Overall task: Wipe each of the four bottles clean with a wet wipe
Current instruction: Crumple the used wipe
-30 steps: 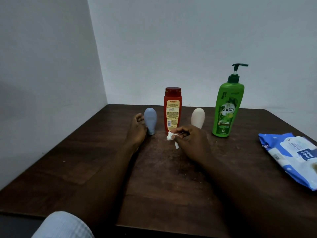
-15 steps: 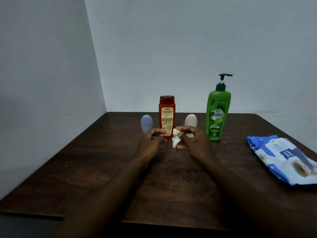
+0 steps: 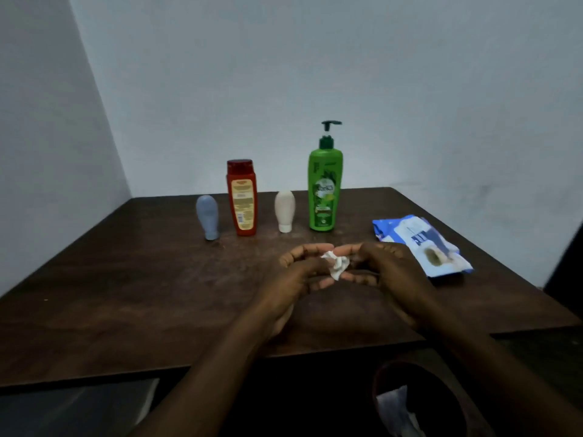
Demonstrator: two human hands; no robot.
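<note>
Bottles are being kept upright in a row at the far side of a dark, grainy wooden surface [image 3: 126, 294]. With the red bottle [image 3: 242, 197] as landmark, flat-sided with a yellow label: a small blue-grey tube [image 3: 207, 217], bulb-shaped and standing on its cap, is being seen just to its left; a cream tube [image 3: 285, 210] of like shape to its right; a tall glossy green pump bottle [image 3: 325, 190] further right. Nearer than the red bottle, a crumpled white wet wipe [image 3: 337, 267] is being pinched between the fingertips of the left hand [image 3: 299, 272] and right hand [image 3: 391, 272]. A soft blue wipes pack [image 3: 419, 244] is lying far right.
</note>
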